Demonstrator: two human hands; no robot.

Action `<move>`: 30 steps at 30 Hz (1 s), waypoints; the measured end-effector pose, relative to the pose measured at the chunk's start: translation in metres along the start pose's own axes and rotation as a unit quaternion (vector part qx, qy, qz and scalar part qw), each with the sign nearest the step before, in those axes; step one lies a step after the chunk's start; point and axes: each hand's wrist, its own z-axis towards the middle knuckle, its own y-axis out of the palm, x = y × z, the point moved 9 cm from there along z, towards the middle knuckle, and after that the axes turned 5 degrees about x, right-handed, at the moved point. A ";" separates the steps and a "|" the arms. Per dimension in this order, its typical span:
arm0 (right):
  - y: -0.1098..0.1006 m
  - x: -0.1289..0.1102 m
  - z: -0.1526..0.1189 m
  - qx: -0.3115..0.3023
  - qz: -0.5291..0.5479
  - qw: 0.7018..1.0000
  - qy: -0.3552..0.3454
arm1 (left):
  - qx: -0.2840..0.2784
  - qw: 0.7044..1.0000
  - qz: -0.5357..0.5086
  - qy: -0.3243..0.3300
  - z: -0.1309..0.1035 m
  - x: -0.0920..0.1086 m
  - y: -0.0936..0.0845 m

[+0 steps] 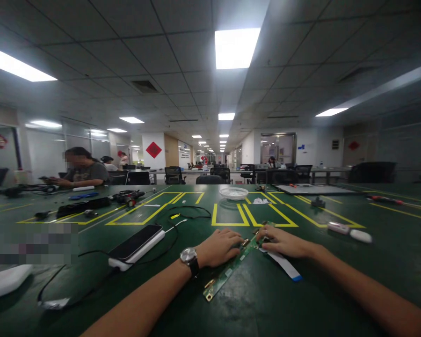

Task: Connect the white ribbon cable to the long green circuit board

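Note:
A long, narrow green circuit board (228, 272) lies diagonally on the table, with gold-coloured metal parts along its edge. My left hand (219, 247), with a watch (188, 256) on its wrist, grips the board's left side near the middle, thumb and fingers bent against it. At the far end, my right hand (282, 241) has its fingers curled closed over the board; its fingertips partly cover that end. A flat white ribbon cable (284, 265) with a blue tip comes out from under my right hand and lies toward me. Whether it joins the board is hidden.
A phone (136, 242) rests on a white block at left, with a black cable (168, 248) looping around it. Farther off stands a white plastic basket (233, 193). Pink and white small items (349, 231) lie at right. A person (84, 168) sits at far left.

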 end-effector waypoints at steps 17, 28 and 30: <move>-0.017 0.022 -0.012 0.092 -0.154 0.972 0.154 | -0.040 0.996 -0.047 0.063 -0.003 0.019 0.009; -0.012 0.003 -0.009 0.094 -0.150 0.973 0.150 | -0.045 0.996 -0.049 0.059 -0.003 0.017 0.013; -0.011 0.003 -0.009 0.096 -0.154 0.972 0.149 | -0.044 0.996 -0.049 0.061 -0.003 0.017 0.013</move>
